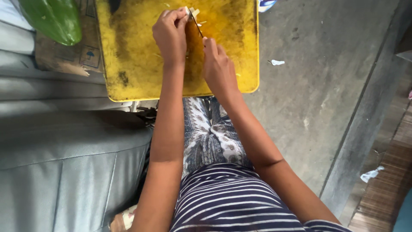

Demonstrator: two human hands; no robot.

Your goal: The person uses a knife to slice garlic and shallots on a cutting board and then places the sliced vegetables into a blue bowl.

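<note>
Left hand (171, 33) pinching a small pale piece of food (192, 12) down on a stained yellow rectangular plastic cutting board (137, 64), fingers curled tight. Right hand (218, 68) wrapped round a thin dark-bladed knife (198, 26), blade angled right up against that piece near the board's far edge. Big smooth green fruit (53, 19) off to the left on brown cardboard (64, 56). Grey concrete floor (317, 86) on the right.

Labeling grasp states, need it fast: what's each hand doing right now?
Left hand: closed, fingertips pinching a small pale piece on the yellow cutting board.
Right hand: closed on the knife, blade at the piece.
</note>
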